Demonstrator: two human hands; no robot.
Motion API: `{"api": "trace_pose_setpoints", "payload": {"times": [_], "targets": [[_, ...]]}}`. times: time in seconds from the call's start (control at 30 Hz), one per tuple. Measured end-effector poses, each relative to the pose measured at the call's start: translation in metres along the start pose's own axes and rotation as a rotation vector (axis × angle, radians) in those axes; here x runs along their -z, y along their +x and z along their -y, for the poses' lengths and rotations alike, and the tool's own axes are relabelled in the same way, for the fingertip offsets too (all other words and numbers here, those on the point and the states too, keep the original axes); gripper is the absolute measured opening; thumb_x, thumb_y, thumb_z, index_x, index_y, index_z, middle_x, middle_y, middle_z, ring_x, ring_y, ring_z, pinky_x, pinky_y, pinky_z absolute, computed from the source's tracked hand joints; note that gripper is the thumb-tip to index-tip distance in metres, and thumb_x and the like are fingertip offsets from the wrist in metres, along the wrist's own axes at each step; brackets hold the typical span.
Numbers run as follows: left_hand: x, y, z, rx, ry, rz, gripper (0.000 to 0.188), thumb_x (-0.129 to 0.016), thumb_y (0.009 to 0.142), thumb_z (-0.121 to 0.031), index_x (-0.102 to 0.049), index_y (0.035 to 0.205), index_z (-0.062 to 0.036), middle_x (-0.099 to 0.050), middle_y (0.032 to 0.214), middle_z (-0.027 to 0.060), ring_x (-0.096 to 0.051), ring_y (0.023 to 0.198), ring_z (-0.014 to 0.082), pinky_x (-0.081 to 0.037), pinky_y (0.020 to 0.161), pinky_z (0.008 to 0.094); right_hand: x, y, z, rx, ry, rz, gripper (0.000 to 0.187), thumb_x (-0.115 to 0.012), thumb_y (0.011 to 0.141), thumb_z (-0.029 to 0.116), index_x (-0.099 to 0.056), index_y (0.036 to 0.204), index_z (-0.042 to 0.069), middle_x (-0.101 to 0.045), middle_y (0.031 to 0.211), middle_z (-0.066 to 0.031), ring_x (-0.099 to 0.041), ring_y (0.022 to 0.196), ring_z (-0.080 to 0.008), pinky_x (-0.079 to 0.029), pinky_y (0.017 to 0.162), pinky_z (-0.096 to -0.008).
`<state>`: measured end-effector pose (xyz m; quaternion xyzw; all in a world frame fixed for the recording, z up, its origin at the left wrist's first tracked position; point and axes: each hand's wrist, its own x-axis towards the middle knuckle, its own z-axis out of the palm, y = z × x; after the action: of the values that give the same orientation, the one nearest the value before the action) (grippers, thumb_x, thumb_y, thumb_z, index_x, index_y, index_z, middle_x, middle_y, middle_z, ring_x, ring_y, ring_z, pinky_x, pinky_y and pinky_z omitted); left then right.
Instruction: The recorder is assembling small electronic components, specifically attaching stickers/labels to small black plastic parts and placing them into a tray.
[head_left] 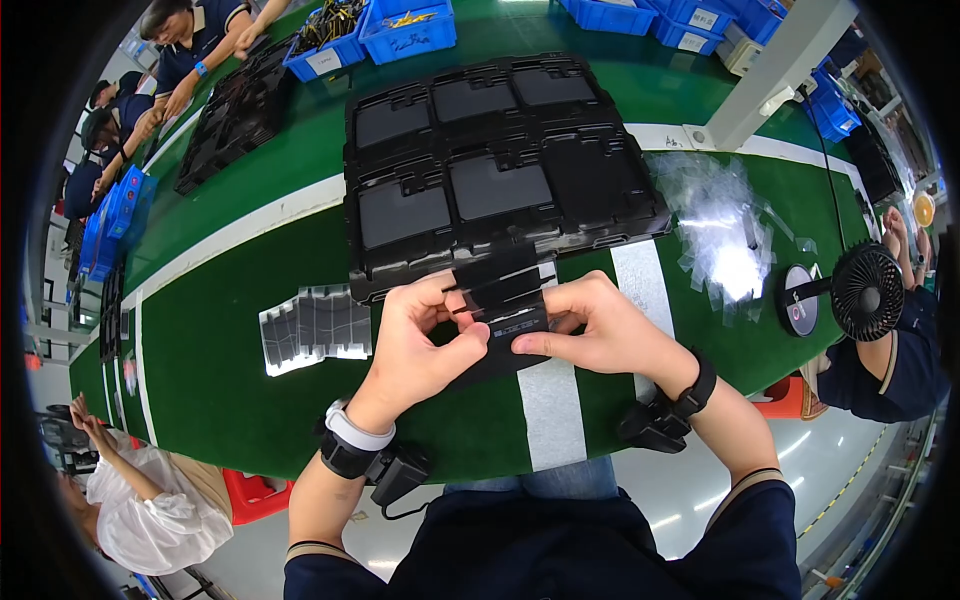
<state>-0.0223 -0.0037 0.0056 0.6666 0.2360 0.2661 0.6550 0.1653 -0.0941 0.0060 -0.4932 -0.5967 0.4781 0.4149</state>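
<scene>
My left hand (422, 335) is closed, thumb and fingers pinching the left side of a flat black piece (520, 345) with small pale print on it. On its right edge my right hand (607, 322) grips it between thumb and fingers. A glossy dark strip (497, 287) lies across its far part, between my fingertips; whether it is stuck down I cannot tell. Just beyond stands a black moulded tray (622, 238), apparently stacked, with flat grey-black pieces (500, 188) in several pockets. Its near right pocket holds no such piece. Left of my hands lies a sheet of grey strips (318, 332).
Clear film pieces (722, 235) are heaped right of the tray. Further right are a small black fan (867, 290) and a pale post (775, 80). Blue bins (408, 38) and another black tray stack (235, 125) stand farther back. Other people work around the green table (215, 330).
</scene>
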Motion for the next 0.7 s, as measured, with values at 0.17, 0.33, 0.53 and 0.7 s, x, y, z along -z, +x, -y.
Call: {"api": "trace_pose_setpoints", "payload": {"times": [0.17,0.33,0.53,0.7], "targets": [[-0.008,0.005,-0.008,-0.031,-0.082,-0.118,0.008,-0.065,0.076,-0.001,-0.059,0.08,0.0022,-0.06,0.081,0.0035,-0.058,0.078,0.0071,-0.047,0.069,0.021,-0.004,0.0,-0.009,0.071,0.204,-0.237,0.018,-0.067,0.079,0.009,-0.065,0.095,0.0,-0.064,0.075,-0.0035,-0.058,0.069,-0.0057,-0.049,0.058,-0.0207],[-0.006,0.003,-0.007,-0.013,-0.014,-0.1,0.011,-0.064,0.081,-0.005,-0.063,0.089,0.0025,-0.064,0.084,0.0045,-0.059,0.078,0.0079,-0.047,0.07,0.0209,-0.004,0.001,-0.007,0.097,0.242,-0.352,0.014,-0.061,0.085,0.01,-0.059,0.094,0.0,-0.058,0.072,-0.0012,-0.056,0.066,-0.0055,-0.048,0.06,-0.0203],[-0.006,0.005,-0.008,-0.094,0.176,-0.214,0.011,-0.065,0.08,-0.005,-0.063,0.087,0.0027,-0.063,0.08,0.0036,-0.058,0.075,0.0066,-0.046,0.067,0.0197,0.006,-0.002,-0.007,0.123,0.382,-0.374,0.013,-0.045,0.093,0.015,-0.046,0.084,0.006,-0.045,0.062,0.0039,-0.039,0.051,-0.0015,-0.03,0.045,-0.018],[0.002,0.011,-0.005,-0.135,0.224,-0.451,0.014,-0.063,0.084,-0.012,-0.061,0.087,0.0021,-0.061,0.079,0.0008,-0.053,0.072,0.0046,-0.043,0.066,0.0186,0.009,-0.007,-0.008,0.089,0.146,-0.022,0.01,-0.056,0.085,0.011,-0.051,0.078,0.006,-0.036,0.052,0.0059,-0.037,0.048,-0.002,-0.027,0.044,-0.0198]]}}
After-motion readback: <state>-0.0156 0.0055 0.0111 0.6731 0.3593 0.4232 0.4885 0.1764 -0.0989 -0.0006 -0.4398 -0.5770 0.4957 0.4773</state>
